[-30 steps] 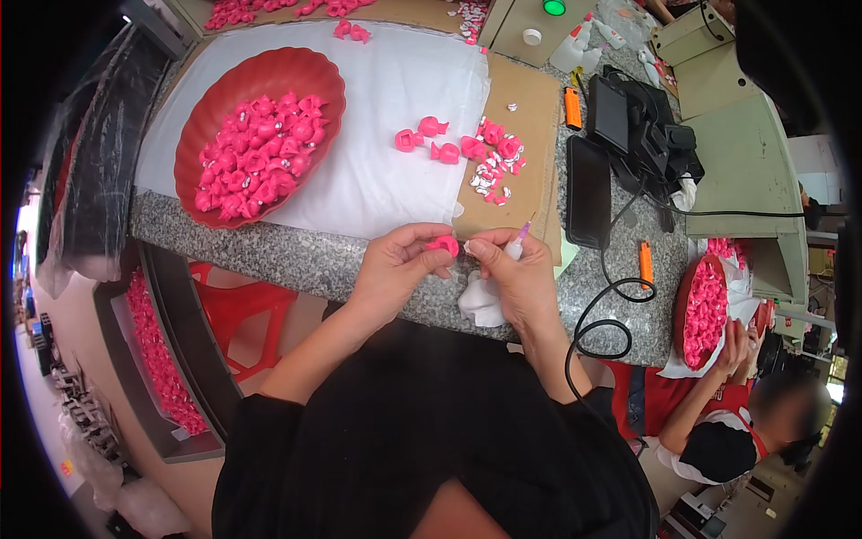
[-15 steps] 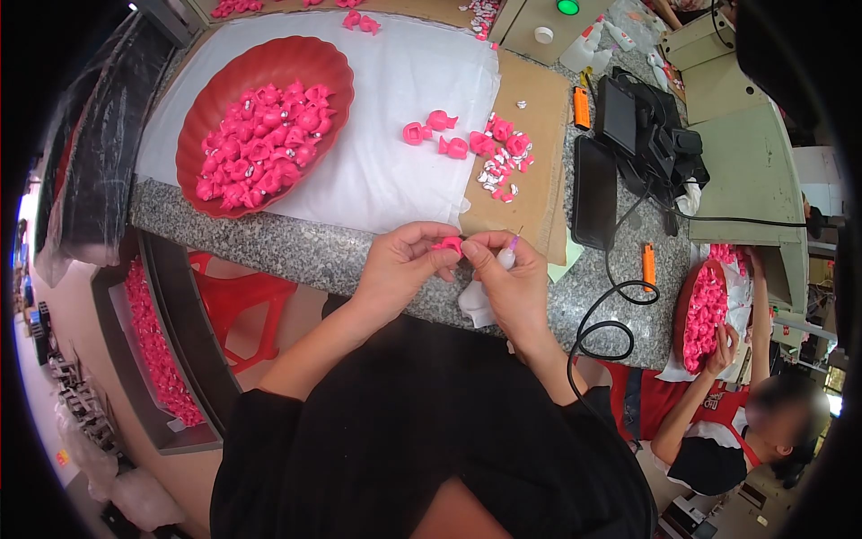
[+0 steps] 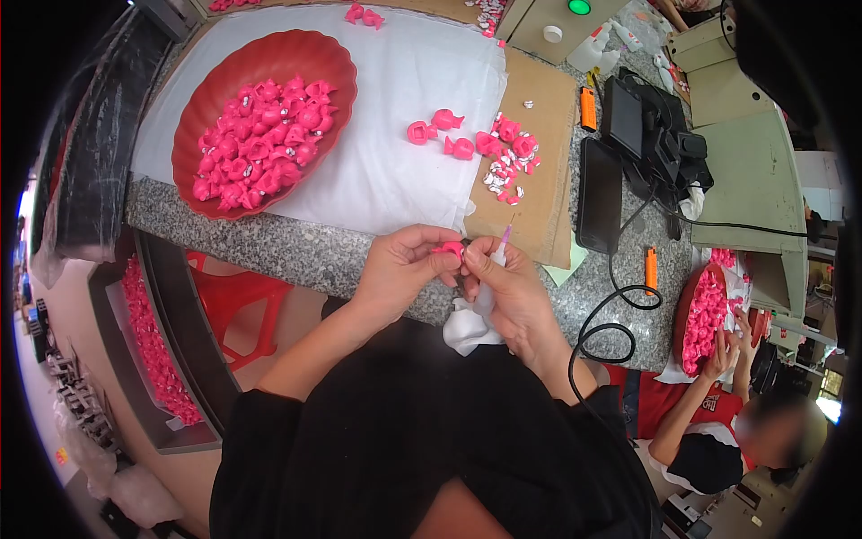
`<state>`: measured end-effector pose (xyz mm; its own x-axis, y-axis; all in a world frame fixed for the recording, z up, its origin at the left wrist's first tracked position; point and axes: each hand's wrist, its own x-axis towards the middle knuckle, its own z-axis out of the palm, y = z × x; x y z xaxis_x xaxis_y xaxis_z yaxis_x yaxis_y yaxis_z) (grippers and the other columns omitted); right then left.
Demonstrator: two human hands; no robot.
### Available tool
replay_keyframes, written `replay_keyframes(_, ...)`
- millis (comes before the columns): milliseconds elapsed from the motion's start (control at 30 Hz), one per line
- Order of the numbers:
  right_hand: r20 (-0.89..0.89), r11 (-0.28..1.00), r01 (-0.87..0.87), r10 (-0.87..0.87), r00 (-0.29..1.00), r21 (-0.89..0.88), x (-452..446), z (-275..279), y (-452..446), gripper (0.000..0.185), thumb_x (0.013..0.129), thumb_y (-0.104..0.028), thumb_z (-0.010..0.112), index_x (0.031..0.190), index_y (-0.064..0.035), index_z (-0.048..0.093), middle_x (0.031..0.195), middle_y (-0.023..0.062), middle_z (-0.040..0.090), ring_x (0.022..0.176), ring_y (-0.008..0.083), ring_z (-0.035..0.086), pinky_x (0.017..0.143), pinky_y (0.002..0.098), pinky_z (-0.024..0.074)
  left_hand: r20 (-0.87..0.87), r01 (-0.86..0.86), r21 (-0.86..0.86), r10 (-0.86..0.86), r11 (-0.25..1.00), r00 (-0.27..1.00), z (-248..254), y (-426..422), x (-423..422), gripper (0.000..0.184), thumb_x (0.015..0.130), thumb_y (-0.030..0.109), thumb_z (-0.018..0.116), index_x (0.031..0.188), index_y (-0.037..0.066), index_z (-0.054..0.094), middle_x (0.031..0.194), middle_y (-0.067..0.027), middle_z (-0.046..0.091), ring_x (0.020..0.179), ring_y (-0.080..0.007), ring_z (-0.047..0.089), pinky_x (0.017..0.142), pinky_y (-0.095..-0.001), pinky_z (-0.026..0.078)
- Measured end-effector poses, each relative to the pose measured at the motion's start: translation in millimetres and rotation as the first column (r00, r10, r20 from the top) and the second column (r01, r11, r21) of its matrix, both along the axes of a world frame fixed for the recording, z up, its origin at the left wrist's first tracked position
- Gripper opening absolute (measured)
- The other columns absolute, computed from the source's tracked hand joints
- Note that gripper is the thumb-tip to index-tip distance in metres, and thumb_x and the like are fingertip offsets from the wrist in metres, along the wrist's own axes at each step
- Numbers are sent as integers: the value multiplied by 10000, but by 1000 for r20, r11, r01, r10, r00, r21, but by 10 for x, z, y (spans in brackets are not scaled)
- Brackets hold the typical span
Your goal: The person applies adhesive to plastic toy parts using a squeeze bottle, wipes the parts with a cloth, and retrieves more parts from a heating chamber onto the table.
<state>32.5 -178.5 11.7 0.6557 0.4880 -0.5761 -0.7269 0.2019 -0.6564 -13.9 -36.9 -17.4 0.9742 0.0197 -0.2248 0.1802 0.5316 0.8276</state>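
Note:
Between its thumb and fingers my left hand (image 3: 400, 269) pinches a small pink piece (image 3: 448, 251) at the table's front edge. My right hand (image 3: 509, 287) touches the piece's right side with thumb and index finger; whether a tiny part is between them is hidden. The same hand holds a white bottle (image 3: 486, 296) with a thin purple-based tip pointing up. A crumpled white cloth (image 3: 467, 329) hangs below it. Several loose pink pieces (image 3: 459, 148) and small white-and-pink bits (image 3: 505, 173) lie beyond my hands, on white cloth and cardboard.
A red scalloped bowl (image 3: 339, 67) of pink pieces stands at the left. On the right are a black phone (image 3: 599, 196), black devices (image 3: 639, 117), orange lighters (image 3: 651, 269) and a looping cable (image 3: 620, 325). A co-worker (image 3: 709, 440) handles pieces at another red bowl (image 3: 686, 314).
My right fingers have closed in on the pink piece, and the bottle now stands more upright and lower in that hand. The view has shifted slightly. The co-worker's hands have moved.

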Motion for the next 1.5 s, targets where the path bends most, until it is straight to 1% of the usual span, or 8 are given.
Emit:
replay_keyframes(867,148,999,-44,41,988,17,129,105,-253,170,736,-134,656,815,-22,556,698,44,567,569,102,523,515,195,409,17,76,-91,-75,993,997,-14,105,38,290,838,69,498,1111,-25,466,895,-83,562,711,-136,552,610,-246,475)
replay_keyframes(933,463,862,-283,472,750,-420,138,208,-404,247,699,-144,675,874,-1,575,707,55,566,614,126,539,560,222,425,23,86,-211,-83,974,996,-10,139,24,365,879,205,446,1141,-48,430,899,-89,541,695,-135,543,560,-236,472)
replay_keyframes(967,466,865,-283,469,751,-414,134,184,-439,247,699,-144,675,874,-1,575,707,55,566,614,126,539,560,222,425,21,86,-204,-83,975,996,-21,149,27,365,879,205,446,1141,-48,430,899,-89,541,695,-135,543,560,-236,472)
replay_keyframes(1067,604,658,-273,752,263,-701,125,29,-514,302,653,-178,690,874,3,593,734,104,571,656,164,547,606,278,427,29,111,-280,-107,954,994,-47,168,45,414,891,270,404,1133,-65,426,891,-97,541,686,-136,545,551,-234,475)
replay_keyframes(1200,371,701,-315,641,672,-640,175,111,-480,264,646,-173,701,806,16,610,773,115,571,711,189,559,636,267,428,33,134,-316,-130,939,991,-1,169,36,409,895,265,397,1130,-68,425,890,-96,538,685,-151,543,548,-247,470)
replay_keyframes(1333,625,759,-87,591,510,-646,376,124,-459,335,649,-188,716,861,36,585,752,83,554,704,139,528,640,259,424,111,-75,-24,77,997,991,238,348,38,404,893,254,402,1134,-69,422,880,-95,535,662,-149,543,530,-248,461)
replay_keyframes(1400,642,788,-48,534,550,-614,420,138,-451,345,655,-184,713,885,32,573,768,69,551,709,128,523,638,259,425,282,-390,449,287,804,916,431,595,40,276,880,133,434,1102,-16,499,890,-76,536,669,-97,504,572,-219,436)
replay_keyframes(1500,519,831,-138,457,722,-539,485,194,-492,344,707,-166,673,954,17,518,804,39,539,713,103,512,634,254,427,594,-616,788,245,16,766,667,1004,81,259,845,106,474,1083,16,521,929,-103,533,836,-179,498,741,-282,395)
